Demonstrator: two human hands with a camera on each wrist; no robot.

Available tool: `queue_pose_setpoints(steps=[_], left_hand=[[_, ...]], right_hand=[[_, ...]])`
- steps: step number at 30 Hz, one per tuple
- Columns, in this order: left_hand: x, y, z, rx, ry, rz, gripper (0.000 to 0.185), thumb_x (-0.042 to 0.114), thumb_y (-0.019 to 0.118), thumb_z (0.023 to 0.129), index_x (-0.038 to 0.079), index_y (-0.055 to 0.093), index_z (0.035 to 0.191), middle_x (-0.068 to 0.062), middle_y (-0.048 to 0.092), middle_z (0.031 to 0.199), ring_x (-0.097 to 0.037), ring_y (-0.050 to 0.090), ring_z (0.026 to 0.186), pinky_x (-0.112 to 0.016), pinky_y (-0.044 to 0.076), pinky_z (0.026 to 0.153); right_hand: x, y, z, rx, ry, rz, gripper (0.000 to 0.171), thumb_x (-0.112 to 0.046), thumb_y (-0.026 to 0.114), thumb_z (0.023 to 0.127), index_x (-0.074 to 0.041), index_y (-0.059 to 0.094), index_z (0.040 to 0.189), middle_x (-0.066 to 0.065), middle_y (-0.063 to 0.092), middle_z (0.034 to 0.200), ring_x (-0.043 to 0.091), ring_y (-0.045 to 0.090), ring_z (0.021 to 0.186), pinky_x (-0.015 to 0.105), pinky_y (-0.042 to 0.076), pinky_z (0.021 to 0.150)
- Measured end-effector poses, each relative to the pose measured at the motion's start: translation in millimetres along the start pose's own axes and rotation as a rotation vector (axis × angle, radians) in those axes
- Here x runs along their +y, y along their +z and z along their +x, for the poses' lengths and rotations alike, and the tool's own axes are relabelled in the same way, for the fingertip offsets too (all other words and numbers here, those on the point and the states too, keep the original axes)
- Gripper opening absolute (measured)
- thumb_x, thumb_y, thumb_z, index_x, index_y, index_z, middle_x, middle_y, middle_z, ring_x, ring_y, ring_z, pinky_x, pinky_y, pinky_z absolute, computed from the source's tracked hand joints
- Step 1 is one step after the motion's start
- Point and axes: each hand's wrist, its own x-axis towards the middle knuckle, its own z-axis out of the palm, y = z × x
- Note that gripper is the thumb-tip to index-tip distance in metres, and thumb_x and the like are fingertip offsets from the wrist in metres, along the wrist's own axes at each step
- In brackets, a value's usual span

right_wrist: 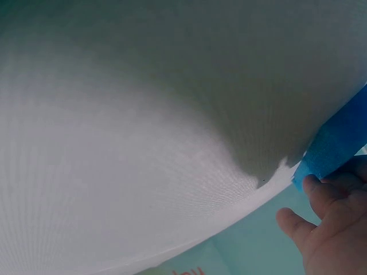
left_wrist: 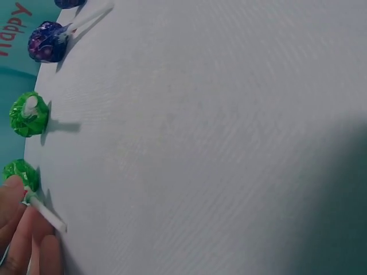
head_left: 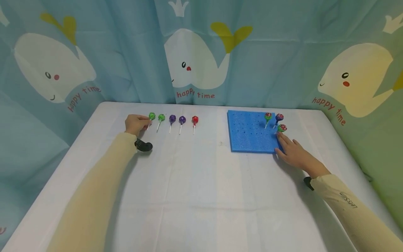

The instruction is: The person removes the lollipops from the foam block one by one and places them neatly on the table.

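At the left end of a row of lollipops, my left hand (head_left: 136, 124) pinches a green lollipop (head_left: 152, 116) between thumb and fingers, close under its wrapped head. The left wrist view shows its white stick (left_wrist: 50, 215) poking out past the fingers. Beside it lies another green lollipop (head_left: 161, 117). My right hand (head_left: 294, 153) rests against the right edge of a blue foam board (head_left: 247, 143), fingers extended. Three lollipops stand in the board near that edge: a red-and-green one (head_left: 268, 116), a purple one (head_left: 279, 117) and another red-and-green one (head_left: 282, 128) just beyond my fingertips.
Further right in the row lie two purple lollipops (head_left: 172, 119) and a red lollipop (head_left: 195, 120), sticks toward me. Rows of small holes mark the board. A white cloth (head_left: 189, 182) covers the table, and a whale-print curtain (head_left: 132, 52) hangs behind it.
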Motion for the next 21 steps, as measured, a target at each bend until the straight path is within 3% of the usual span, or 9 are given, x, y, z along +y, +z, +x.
queue_pose_setpoints(steps=[13,17,21], left_hand=[[4.8,-14.1,-4.1,-0.023,-0.038,-0.094,0.044,0.025,0.050,0.096,0.001,0.051,0.133,-0.019,0.056,0.132,-0.004,0.060,0.082,-0.019,0.053,0.083],[6.7,-14.3,-5.1,0.002,0.013,-0.116,0.044,0.029,0.048,0.097,0.003,0.052,0.133,-0.019,0.057,0.131,-0.012,0.065,0.094,-0.025,0.053,0.089],[9.8,-11.6,-7.4,0.025,0.091,-0.145,0.043,0.030,0.047,0.098,0.005,0.054,0.132,-0.018,0.057,0.130,-0.024,0.062,0.111,-0.032,0.051,0.096]], right_hand=[[2,-2,1,-0.005,-0.018,0.001,0.068,-0.032,0.037,0.101,0.015,0.011,0.144,0.034,0.009,0.151,0.049,0.012,0.140,0.068,0.010,0.109],[1,-2,1,-0.008,-0.019,0.001,0.068,-0.031,0.037,0.101,0.015,0.011,0.144,0.034,0.009,0.151,0.049,0.012,0.140,0.068,0.010,0.109],[0,-1,1,-0.010,-0.014,-0.001,0.067,-0.028,0.038,0.100,0.015,0.011,0.144,0.034,0.008,0.151,0.049,0.011,0.140,0.067,0.009,0.110]])
